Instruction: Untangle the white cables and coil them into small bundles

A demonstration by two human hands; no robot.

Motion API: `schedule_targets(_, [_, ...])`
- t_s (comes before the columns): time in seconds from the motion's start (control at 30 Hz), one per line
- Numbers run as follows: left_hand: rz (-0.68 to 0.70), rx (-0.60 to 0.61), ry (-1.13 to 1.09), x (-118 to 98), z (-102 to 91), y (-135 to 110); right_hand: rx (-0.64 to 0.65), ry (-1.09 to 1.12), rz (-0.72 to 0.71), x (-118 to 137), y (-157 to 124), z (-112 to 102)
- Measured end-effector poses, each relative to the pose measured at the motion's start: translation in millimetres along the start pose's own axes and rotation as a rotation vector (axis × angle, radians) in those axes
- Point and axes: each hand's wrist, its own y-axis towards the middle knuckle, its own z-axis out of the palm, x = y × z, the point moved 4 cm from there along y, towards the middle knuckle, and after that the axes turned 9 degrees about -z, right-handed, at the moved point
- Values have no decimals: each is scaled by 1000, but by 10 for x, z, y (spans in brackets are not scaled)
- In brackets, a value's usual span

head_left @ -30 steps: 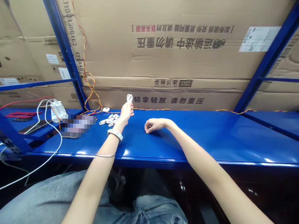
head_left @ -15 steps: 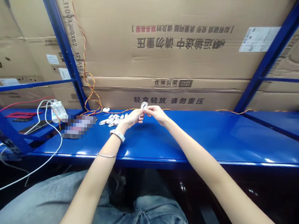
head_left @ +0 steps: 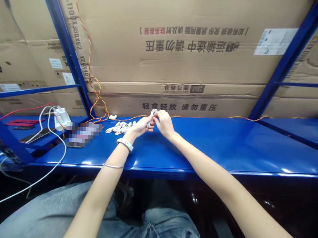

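Note:
A white cable (head_left: 154, 112), looped into a small coil, is held up above the blue shelf. My left hand (head_left: 144, 126) is closed around its lower part. The fingers of my right hand (head_left: 164, 123) are pinched together at the coil's right side, on the cable as well. Exactly which strand the right fingertips grip is too small to see. Just left of my left hand lies a group of several coiled white cables (head_left: 120, 127) on the shelf. Behind them sits a small white rounded case (head_left: 112, 116).
Large cardboard boxes (head_left: 178, 70) stand behind the blue shelf (head_left: 227, 144). Blue posts (head_left: 286, 58) rise at both sides. At left are a blurred-out flat object (head_left: 84, 135), a white power strip (head_left: 62, 118) with cords, and twisted red-yellow wires (head_left: 98, 93).
My right hand has turned, its wrist lower and its back raised, while staying at the coil. My left hand keeps its hold in nearly the same place.

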Motion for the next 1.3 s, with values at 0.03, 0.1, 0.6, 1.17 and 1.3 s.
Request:
schedule_targets(0.03, [-13,6,-18,1,4,2,8,-24,-35,15,-1,1])
schedule_targets(0.1, [-26,18,-44,-2,12,3,11,-45,-79,34,-1,-4])
schedule_targets(0.6, [60,-50,47,-63,-67,-20,35,652,272,-229,23,-26])
schedule_targets(1.17, [120,-161,212,-68,-69,0,-89,510,243,-166,54,-91])
schedule_targets(1.3, [24,37,147,-114,66,-124,-152,726,308,-372,90,-211])
